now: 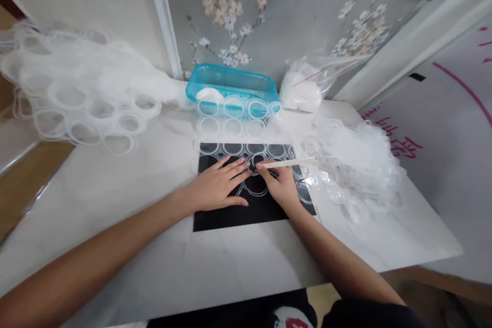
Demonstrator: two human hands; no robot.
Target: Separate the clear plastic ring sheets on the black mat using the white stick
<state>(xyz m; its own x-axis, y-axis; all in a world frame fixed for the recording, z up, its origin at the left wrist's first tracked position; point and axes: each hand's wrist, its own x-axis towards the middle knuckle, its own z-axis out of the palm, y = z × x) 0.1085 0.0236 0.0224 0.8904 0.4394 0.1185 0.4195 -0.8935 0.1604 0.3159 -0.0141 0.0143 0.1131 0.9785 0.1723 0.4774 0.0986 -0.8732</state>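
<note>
Nearest the camera, both forearms reach over the white table [115,205] to a black mat [234,218] laid flat in the middle — probably there so the clear plastic shows up against it. On the mat lies a strip of joined transparent rings [255,187], a sheet of linked circles that runs away from the person toward the wall. The left hand [217,187] lies palm down on it, fingers spread and flat, seemingly pinning the sheet so it cannot slide. The right hand [280,184] pinches a thin white stick [292,163] between thumb and fingertips, its working end down at a ring just beside the left fingertips.

To the right, a loose heap of clear plastic sheets [357,169] sits within easy reach. Farther back the ring strip passes up to a turquoise tray [232,84], where a white disc [209,95] rests. Beside it stands a clear bag of white pieces [303,89], and at far left a big mound of ring sheets [77,97].
</note>
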